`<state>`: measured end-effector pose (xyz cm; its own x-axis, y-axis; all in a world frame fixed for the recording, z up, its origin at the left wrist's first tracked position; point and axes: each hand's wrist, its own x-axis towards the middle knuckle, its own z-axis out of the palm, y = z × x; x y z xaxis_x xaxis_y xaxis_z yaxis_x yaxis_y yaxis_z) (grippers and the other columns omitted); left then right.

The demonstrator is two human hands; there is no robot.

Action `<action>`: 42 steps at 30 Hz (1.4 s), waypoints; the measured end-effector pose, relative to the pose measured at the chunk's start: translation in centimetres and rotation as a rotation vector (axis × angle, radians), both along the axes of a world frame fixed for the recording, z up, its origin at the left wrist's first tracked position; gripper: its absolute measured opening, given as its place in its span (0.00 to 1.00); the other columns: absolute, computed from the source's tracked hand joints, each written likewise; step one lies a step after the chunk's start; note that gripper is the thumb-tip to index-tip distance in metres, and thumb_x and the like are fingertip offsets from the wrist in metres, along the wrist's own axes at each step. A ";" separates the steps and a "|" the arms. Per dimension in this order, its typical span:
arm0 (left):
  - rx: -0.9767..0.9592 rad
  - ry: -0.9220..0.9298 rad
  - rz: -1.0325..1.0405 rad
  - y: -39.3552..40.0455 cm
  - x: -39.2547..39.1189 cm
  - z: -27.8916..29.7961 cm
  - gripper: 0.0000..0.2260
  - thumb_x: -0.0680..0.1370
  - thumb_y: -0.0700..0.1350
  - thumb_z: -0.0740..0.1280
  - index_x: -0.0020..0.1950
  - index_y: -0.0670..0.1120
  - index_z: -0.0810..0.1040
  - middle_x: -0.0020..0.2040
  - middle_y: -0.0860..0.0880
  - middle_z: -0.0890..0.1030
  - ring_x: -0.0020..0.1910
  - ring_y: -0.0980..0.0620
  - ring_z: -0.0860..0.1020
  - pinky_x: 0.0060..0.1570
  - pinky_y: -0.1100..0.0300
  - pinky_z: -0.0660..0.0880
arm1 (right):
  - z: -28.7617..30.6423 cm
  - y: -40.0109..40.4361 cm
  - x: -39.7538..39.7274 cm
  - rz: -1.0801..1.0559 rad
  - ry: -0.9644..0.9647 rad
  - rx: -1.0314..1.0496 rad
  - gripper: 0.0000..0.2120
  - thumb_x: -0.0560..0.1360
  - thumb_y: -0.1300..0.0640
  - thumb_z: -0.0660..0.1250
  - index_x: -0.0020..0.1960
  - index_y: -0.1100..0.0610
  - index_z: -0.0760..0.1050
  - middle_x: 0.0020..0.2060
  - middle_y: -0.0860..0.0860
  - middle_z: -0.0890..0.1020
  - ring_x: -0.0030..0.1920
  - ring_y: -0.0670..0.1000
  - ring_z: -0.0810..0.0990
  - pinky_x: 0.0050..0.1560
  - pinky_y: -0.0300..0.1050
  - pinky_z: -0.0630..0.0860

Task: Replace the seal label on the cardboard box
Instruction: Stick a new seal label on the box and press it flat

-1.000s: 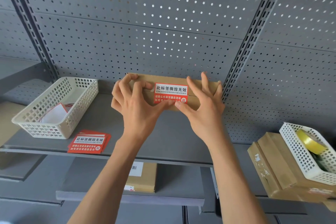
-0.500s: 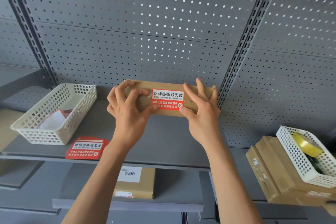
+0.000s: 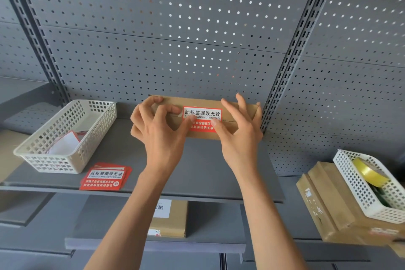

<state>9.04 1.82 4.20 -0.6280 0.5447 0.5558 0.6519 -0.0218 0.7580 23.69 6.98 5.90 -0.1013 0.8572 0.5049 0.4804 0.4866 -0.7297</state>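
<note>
Label [image 3: 202, 119] seemingly under both thumbs.

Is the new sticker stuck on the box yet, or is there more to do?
A seal label already lies across the cardboard box seam. Both thumbs are on it now, left hand and right hand. Whether it is the new one, I cannot tell. Spare labels wait on the shelf.

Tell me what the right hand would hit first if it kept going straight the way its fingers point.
The right hand already touches the cardboard box; past that, likely the pegboard wall.
</note>
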 end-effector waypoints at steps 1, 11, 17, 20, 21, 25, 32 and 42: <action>-0.003 -0.004 -0.005 0.1 -0.1 0.0 0.13 0.71 0.60 0.76 0.48 0.56 0.79 0.68 0.55 0.69 0.74 0.48 0.59 0.66 0.50 0.56 | -0.2 0.2 0.0 -0.003 0.001 0.010 0.22 0.75 0.48 0.73 0.68 0.42 0.76 0.77 0.39 0.65 0.81 0.52 0.47 0.70 0.64 0.56; -0.033 0.038 -0.147 -1.0 -1.9 -0.5 0.13 0.71 0.52 0.79 0.52 0.58 0.81 0.70 0.58 0.67 0.73 0.50 0.58 0.66 0.47 0.59 | -0.9 0.9 1.5 0.123 -0.105 -0.002 0.28 0.77 0.54 0.72 0.74 0.40 0.69 0.80 0.38 0.57 0.81 0.52 0.40 0.73 0.58 0.49; -0.022 0.047 -0.124 -1.1 -1.1 -0.4 0.19 0.68 0.64 0.77 0.53 0.59 0.78 0.69 0.58 0.66 0.75 0.50 0.57 0.69 0.43 0.60 | -0.6 0.2 0.6 0.056 -0.123 0.029 0.29 0.72 0.38 0.72 0.72 0.38 0.69 0.79 0.37 0.57 0.81 0.52 0.41 0.67 0.55 0.51; -0.035 0.056 -0.038 -0.4 -0.1 -0.4 0.23 0.65 0.67 0.77 0.52 0.57 0.77 0.70 0.56 0.65 0.75 0.48 0.57 0.70 0.42 0.58 | -0.7 0.0 -0.1 -0.007 -0.136 0.054 0.32 0.69 0.37 0.74 0.70 0.40 0.69 0.78 0.38 0.59 0.81 0.55 0.44 0.65 0.59 0.57; -0.037 0.060 -0.031 -0.3 -0.1 -0.4 0.23 0.65 0.66 0.77 0.52 0.56 0.77 0.70 0.56 0.65 0.75 0.48 0.56 0.70 0.43 0.57 | -0.8 0.1 -0.1 -0.007 -0.143 0.054 0.33 0.69 0.38 0.74 0.71 0.40 0.69 0.78 0.38 0.58 0.81 0.55 0.44 0.66 0.61 0.58; -0.026 0.056 -0.060 -0.3 -0.7 -0.6 0.21 0.66 0.62 0.80 0.52 0.57 0.78 0.69 0.57 0.66 0.74 0.50 0.57 0.68 0.47 0.57 | -0.9 0.5 0.4 0.028 -0.129 0.027 0.31 0.71 0.43 0.75 0.71 0.40 0.69 0.79 0.37 0.58 0.81 0.53 0.44 0.68 0.63 0.56; -0.043 0.053 -0.110 -0.8 -1.6 -0.4 0.16 0.69 0.56 0.80 0.52 0.58 0.80 0.69 0.57 0.67 0.73 0.48 0.58 0.65 0.49 0.58 | -0.6 0.9 1.3 0.097 -0.096 0.000 0.29 0.74 0.51 0.74 0.72 0.40 0.70 0.78 0.37 0.60 0.80 0.52 0.46 0.71 0.60 0.51; -0.041 0.049 -0.160 -1.3 -2.0 -0.3 0.12 0.74 0.45 0.77 0.53 0.57 0.81 0.70 0.55 0.67 0.74 0.48 0.58 0.64 0.48 0.56 | -0.7 1.1 1.5 0.108 -0.095 -0.010 0.26 0.78 0.57 0.70 0.72 0.40 0.70 0.78 0.36 0.61 0.80 0.53 0.46 0.71 0.58 0.50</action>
